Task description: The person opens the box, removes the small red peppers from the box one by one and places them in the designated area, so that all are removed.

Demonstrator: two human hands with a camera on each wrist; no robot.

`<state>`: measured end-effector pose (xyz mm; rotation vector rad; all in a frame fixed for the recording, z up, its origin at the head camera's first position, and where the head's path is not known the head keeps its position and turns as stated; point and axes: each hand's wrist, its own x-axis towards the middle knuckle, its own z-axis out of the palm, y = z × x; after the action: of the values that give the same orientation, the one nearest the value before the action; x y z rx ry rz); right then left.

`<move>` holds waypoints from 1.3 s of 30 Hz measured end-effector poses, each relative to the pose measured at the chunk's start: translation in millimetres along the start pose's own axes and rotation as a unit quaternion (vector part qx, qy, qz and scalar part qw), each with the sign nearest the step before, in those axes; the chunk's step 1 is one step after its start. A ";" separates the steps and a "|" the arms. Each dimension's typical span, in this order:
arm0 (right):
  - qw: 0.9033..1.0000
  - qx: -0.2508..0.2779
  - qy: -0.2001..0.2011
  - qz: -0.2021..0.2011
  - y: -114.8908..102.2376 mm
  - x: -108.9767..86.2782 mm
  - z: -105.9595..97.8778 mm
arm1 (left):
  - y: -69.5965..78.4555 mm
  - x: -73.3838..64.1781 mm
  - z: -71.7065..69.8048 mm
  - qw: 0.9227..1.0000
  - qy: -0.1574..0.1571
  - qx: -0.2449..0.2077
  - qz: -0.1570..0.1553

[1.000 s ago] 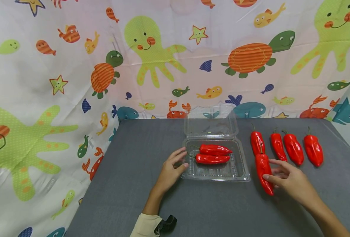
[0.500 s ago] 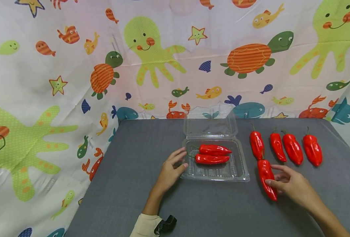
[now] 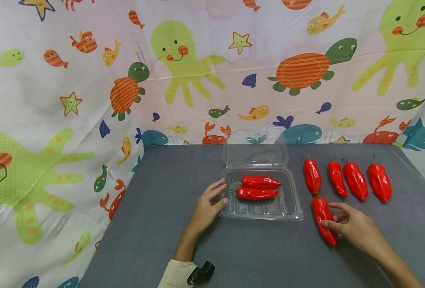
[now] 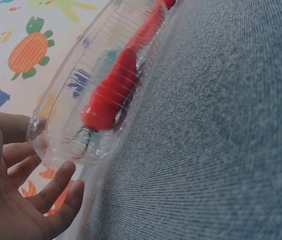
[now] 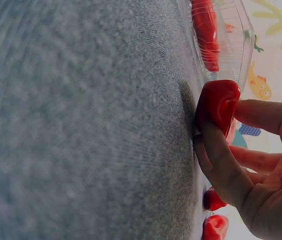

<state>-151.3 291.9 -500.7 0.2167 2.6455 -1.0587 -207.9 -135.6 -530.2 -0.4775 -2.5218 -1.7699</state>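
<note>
My right hand (image 3: 356, 226) pinches a red pepper (image 3: 322, 220) between thumb and fingers, close over the grey table. In the right wrist view the pepper (image 5: 218, 105) shows end-on between the fingertips. My left hand (image 3: 206, 208), fingers loosely spread, is at the left edge of a clear plastic clamshell container (image 3: 295, 200), whose lid stands raised at the back. Two red peppers lie crosswise inside: a rear pepper (image 3: 261, 182) and a front pepper (image 3: 257, 194). In the left wrist view, the left hand (image 4: 36, 185) reaches round the container's corner (image 4: 36, 135).
Right of the container several more red peppers lie in a row, stems away: a leftmost pepper (image 3: 311, 176), a slimmer pepper (image 3: 337, 179), a broad pepper (image 3: 355, 180) and a rightmost pepper (image 3: 379, 182). A sea-animal curtain (image 3: 198, 80) hangs behind the grey table (image 3: 162, 184).
The right hand has moved the pepper slightly toward the table's front, away from the leftmost pepper in the row. The left hand and container have stayed put.
</note>
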 end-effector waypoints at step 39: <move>0.991 -0.057 0.096 -0.072 -24.5 -13.9 -9.6 | -1.9 0.5 0.3 1.000 -0.001 -0.004 0.003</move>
<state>-145.9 280.5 -473.7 0.1109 2.9225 -0.9688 -208.8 -135.9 -531.9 -0.4868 -2.5128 -1.7807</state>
